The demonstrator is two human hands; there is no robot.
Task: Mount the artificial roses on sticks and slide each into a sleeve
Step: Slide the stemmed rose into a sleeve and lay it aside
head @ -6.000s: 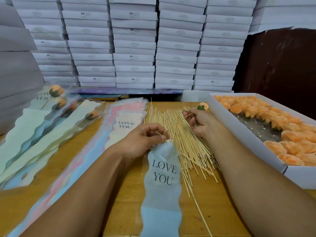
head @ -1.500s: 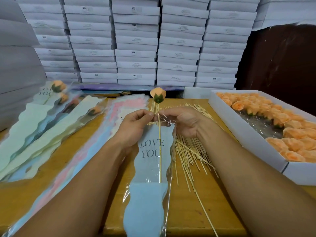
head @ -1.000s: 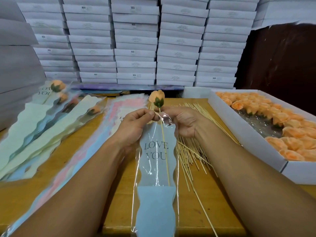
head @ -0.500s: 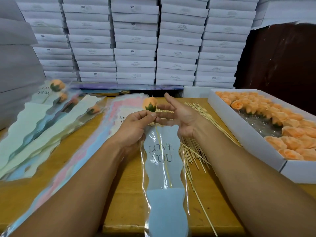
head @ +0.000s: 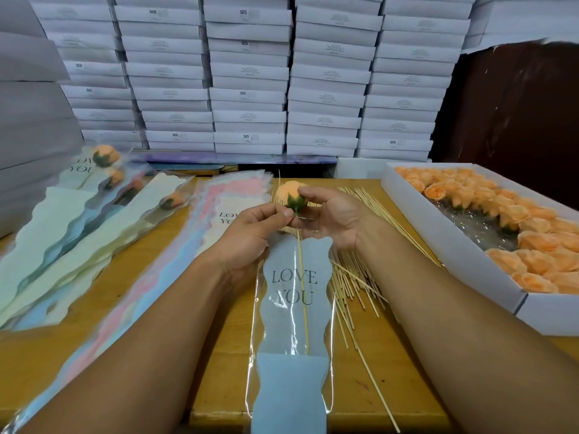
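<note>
Peach-orange fabric rose (head: 289, 192) with its green calyx now sits at the mouth of the clear plastic sleeve printed "LOVE YOU" (head: 293, 305), lower than a second ago, when the bloom stood well above the opening. Its thin bamboo stick (head: 302, 296) runs down inside the sleeve, the tip just above the pale blue panel. The left hand (head: 250, 230) pinches the stick and the sleeve's rim just under the calyx; the right hand (head: 333, 214), which half a second ago was spread open, has curled its fingers round the bloom and the sleeve's top edge. In my judgement this rose is nearly seated, with only the head left to tuck in.

Left of the sleeve on the wooden surface (head: 219, 339) lies a fan of empty pastel sleeves (head: 216, 220), and further left the finished sleeved roses (head: 125, 195). Right of it lie loose bamboo sticks (head: 354, 277), then a white cardboard box of rose heads (head: 454, 245). Behind, stacked white flat boxes (head: 250, 73) fill the wall.
</note>
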